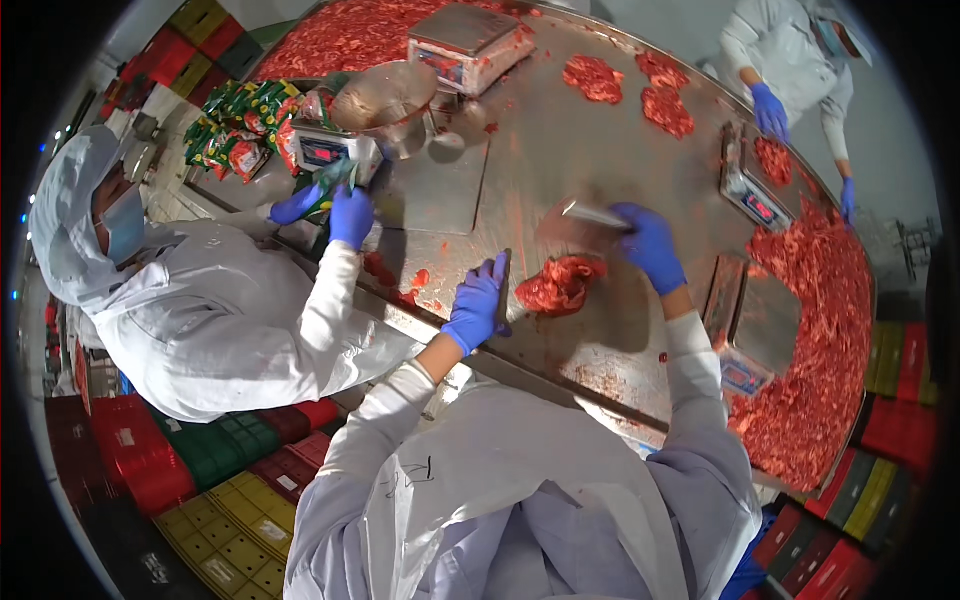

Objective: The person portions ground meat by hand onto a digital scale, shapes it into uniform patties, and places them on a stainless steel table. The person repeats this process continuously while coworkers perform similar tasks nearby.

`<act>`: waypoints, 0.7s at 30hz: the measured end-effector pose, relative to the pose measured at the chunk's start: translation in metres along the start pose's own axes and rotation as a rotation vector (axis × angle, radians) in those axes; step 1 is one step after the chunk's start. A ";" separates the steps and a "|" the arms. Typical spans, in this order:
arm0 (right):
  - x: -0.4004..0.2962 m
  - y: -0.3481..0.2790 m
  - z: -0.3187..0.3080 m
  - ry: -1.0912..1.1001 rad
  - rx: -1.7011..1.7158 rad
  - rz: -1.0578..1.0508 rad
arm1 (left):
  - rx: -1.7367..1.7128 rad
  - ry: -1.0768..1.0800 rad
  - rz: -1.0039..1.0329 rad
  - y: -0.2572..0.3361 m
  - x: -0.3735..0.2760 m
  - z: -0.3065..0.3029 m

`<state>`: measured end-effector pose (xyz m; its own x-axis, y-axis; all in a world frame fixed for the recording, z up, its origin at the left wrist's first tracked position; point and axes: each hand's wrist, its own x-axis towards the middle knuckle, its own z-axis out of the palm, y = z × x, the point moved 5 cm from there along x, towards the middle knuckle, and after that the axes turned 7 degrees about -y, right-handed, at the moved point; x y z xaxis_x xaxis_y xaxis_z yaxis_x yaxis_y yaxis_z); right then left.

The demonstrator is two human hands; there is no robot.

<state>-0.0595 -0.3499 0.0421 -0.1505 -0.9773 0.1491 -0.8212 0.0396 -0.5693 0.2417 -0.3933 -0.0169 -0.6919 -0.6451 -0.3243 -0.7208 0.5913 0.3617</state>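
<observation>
My left hand [478,304], in a blue glove, rests near the front edge of the steel table [525,180]. Its fingers are extended and its thumb stands apart; I see nothing held in it. Just right of it lies a lump of red meat [559,286]. My right hand [651,244], also gloved in blue, grips a broad metal tool [592,215] by one end. Motion blurs the tool's wide part above the meat, so its exact kind is unclear.
At left, a co-worker [210,315] handles a bag near a scale [334,154], a metal funnel [386,101] and several filled bags [240,124]. Another person [787,67] reaches toward a scale [757,180]. Minced meat [817,360] is heaped right, beside another scale [761,315]. Crates [232,525] stand behind.
</observation>
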 end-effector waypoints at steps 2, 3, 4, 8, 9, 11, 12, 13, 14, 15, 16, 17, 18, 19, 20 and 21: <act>-0.056 0.034 -0.027 0.200 -0.020 0.325 | -0.034 -0.039 0.057 0.011 0.008 0.012; -0.087 0.061 -0.032 0.263 -0.096 0.496 | -0.046 -0.060 0.092 0.018 0.013 0.022; -0.112 0.081 -0.024 0.176 -0.147 0.630 | -0.094 -0.028 0.165 0.026 0.015 0.035; -0.195 0.086 0.081 0.166 0.180 0.516 | -0.599 -0.115 0.302 0.046 0.036 0.084; -0.179 0.039 0.110 0.193 0.530 0.536 | -0.817 -0.122 0.328 0.036 0.054 0.107; -0.147 0.004 0.138 0.160 0.721 0.425 | -1.029 -0.011 0.489 0.033 0.061 0.095; -0.128 -0.001 0.136 0.125 0.500 0.247 | -1.019 0.092 0.552 0.034 0.055 0.076; -0.116 0.008 0.135 0.125 0.278 0.114 | -0.795 0.255 0.589 0.051 0.029 0.028; -0.095 -0.002 0.126 0.145 0.440 0.136 | -0.568 0.443 0.597 0.057 0.000 -0.018; -0.068 -0.020 0.112 0.158 0.599 0.141 | -0.524 0.538 0.592 0.055 -0.020 -0.048; -0.034 -0.057 0.097 0.191 1.138 0.326 | -0.481 0.640 0.572 0.048 -0.038 -0.072; 0.001 -0.064 0.078 0.348 0.962 -0.011 | -0.436 0.723 0.585 0.048 -0.052 -0.090; 0.034 -0.094 0.065 0.390 1.170 -0.068 | -0.387 0.759 0.526 0.039 -0.060 -0.095; 0.067 -0.126 0.051 0.430 1.376 -0.135 | -0.376 0.735 0.500 0.029 -0.062 -0.088; 0.099 -0.185 0.021 0.416 1.388 -0.159 | -0.366 0.715 0.460 0.012 -0.061 -0.073; 0.126 -0.223 0.006 0.416 1.394 -0.182 | -0.356 0.689 0.435 0.001 -0.059 -0.058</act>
<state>0.1078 -0.4831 0.1829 -0.4478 -0.8080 0.3829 0.3035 -0.5401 -0.7850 0.2844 -0.3829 0.0535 -0.6396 -0.6144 0.4619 -0.2649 0.7403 0.6179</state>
